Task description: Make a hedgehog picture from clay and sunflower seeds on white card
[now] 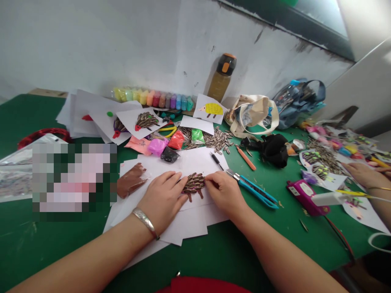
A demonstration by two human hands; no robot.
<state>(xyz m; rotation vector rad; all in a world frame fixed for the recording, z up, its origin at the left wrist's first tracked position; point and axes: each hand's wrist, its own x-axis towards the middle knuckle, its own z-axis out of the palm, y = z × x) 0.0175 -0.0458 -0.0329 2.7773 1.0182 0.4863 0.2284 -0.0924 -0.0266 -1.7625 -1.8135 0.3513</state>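
On a stack of white paper lies a hedgehog picture, its body covered in striped sunflower seeds, with brown legs. My left hand, a silver bangle at its wrist, rests on the paper with fingers stretched out, their tips at the picture's left edge. Thumb and forefinger of my right hand are pinched together at its right edge; whatever is between them is hidden. A bag of brown clay sits left of my hands. Beyond the sheets is a pile of loose sunflower seeds.
A blue craft knife, a black pen and an orange stick-like tool lie to the right. Clay packets and a bottle stand behind. At far right, another person's hand is near a purple device.
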